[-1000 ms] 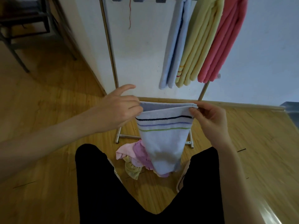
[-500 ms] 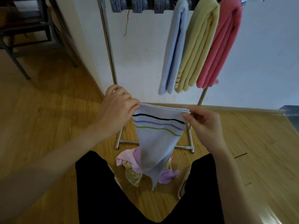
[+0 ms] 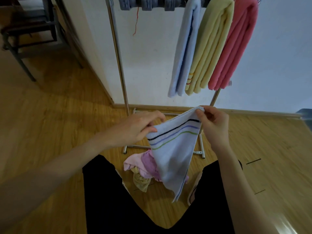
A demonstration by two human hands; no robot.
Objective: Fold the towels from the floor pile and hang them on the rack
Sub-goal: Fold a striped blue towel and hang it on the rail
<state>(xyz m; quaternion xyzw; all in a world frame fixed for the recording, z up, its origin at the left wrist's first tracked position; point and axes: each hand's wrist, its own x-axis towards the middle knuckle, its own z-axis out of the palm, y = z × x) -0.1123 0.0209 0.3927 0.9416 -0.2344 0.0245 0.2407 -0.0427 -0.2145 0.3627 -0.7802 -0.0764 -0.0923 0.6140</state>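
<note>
- striped towel (image 3: 170, 154) now tilted: right corner raised, left corner dropped; it was near level 0.5 s ago
- right hand (image 3: 213, 125) pinching the top right corner, higher than before
- left hand (image 3: 140, 127) pinching the lower left corner, fingers looser
- towel hangs above the floor pile (image 3: 143, 168), in front of the rack (image 3: 118, 56)
- three folded towels (image 3: 211, 48) unchanged on the rack

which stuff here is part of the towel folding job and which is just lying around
Part of the job:
- striped towel, held by left hand and right hand
- floor pile
- rack
- hung blue towel, yellow towel, pink towel

Just lying about:
- chair
- grey clips on the rack's bar
- red thread
</note>
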